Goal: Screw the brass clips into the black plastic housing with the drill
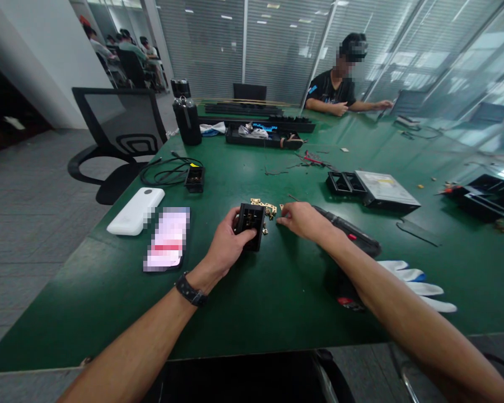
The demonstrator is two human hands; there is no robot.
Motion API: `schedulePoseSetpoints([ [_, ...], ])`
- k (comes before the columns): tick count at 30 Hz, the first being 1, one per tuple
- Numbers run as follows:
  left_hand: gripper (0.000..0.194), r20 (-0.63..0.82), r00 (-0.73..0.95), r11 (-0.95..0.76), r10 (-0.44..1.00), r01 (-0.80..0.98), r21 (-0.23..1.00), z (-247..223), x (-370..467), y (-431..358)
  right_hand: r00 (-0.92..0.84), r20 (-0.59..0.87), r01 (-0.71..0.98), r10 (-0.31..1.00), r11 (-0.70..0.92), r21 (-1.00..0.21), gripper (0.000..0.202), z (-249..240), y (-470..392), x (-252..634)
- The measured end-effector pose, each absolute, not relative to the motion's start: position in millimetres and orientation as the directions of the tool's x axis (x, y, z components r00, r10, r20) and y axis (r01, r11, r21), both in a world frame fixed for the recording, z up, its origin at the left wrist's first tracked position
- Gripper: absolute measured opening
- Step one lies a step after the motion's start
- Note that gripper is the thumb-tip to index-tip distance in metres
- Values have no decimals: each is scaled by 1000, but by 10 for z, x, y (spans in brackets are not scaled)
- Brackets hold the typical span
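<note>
My left hand [229,243] grips a small black plastic housing [251,215] with open compartments, its thumb across the near side. Some metal shows inside the housing, though its details are too small to read. Just beyond and to the right lies a loose pile of small brass-coloured metal pieces [269,208] on the green table [235,296]. To the right of that pile, my right hand [300,221] is low over the table with its fingers drawn together. A brass-coloured bit shows beside its fingertips; whether they pinch it is hard to see.
A power drill [353,232] lies under my right forearm, beside white gloves [424,288]. Left are a phone [168,238], a white power bank [136,211], a cable [163,174] and another black housing [194,179]. A metal-topped box [386,190] stands right; a person [334,92] sits opposite.
</note>
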State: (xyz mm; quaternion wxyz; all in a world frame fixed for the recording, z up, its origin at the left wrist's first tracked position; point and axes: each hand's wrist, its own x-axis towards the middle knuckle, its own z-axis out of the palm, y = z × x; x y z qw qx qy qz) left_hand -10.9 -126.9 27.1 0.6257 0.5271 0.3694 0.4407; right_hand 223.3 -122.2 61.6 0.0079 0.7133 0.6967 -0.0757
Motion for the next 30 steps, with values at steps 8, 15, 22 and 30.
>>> schedulePoseSetpoints([
  [8,51,-12,335,71,942,-164,984,250,-99,-1255,71,-120,996,990,-64,57,32,664,-1105,2192],
  [15,49,-17,304,70,952,-164,984,264,-92,-1262,21,-176,994,984,-3,106,33,672,-1063,2159],
  [22,45,-11,316,73,949,-186,980,284,-82,-1270,17,-223,988,975,18,154,30,660,-1045,2104],
  [30,46,-52,323,125,945,-210,970,303,-87,-1289,70,-215,990,974,-42,132,31,617,-1057,2079],
])
